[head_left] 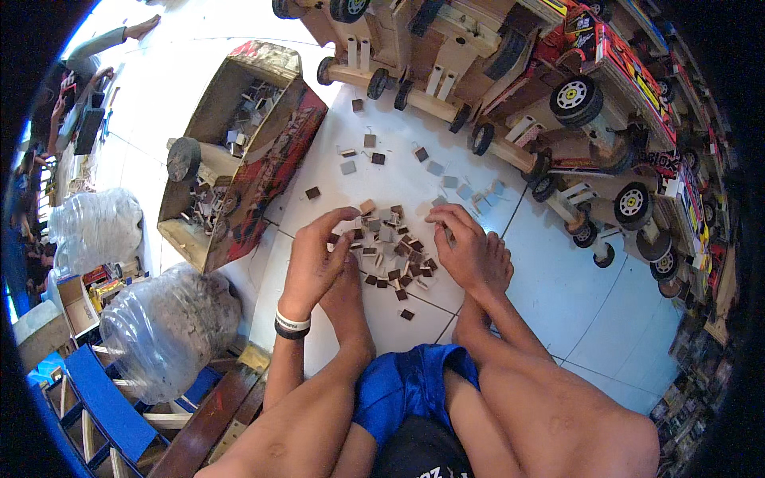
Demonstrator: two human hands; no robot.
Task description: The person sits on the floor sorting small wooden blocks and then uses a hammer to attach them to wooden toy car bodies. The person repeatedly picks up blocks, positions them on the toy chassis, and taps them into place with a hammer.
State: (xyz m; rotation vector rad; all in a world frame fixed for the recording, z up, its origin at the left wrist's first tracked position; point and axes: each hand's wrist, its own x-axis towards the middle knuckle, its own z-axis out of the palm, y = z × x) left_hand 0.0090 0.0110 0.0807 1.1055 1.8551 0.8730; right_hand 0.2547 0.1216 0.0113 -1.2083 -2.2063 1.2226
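Observation:
A loose pile of small square pieces (386,234), some dark brown and others pale or grey, lies on the white tiled floor between my feet. My left hand (311,259) hovers at the pile's left side, thumb and index finger apart. A dark square piece (333,237) shows in the gap between them; whether it is touched or lies on the floor behind, I cannot tell. At the pile's right edge, my right hand (466,247) has its fingers curled toward the thumb. Anything between those fingertips is hidden. More grey squares (465,191) are scattered beyond it.
An open wooden toy truck body (295,151) holding more small pieces lies tilted at the left. Wooden toy trucks with black wheels (575,97) crowd the far and right sides. Clear plastic bottles (163,331) and a blue wooden frame (107,402) sit at the lower left.

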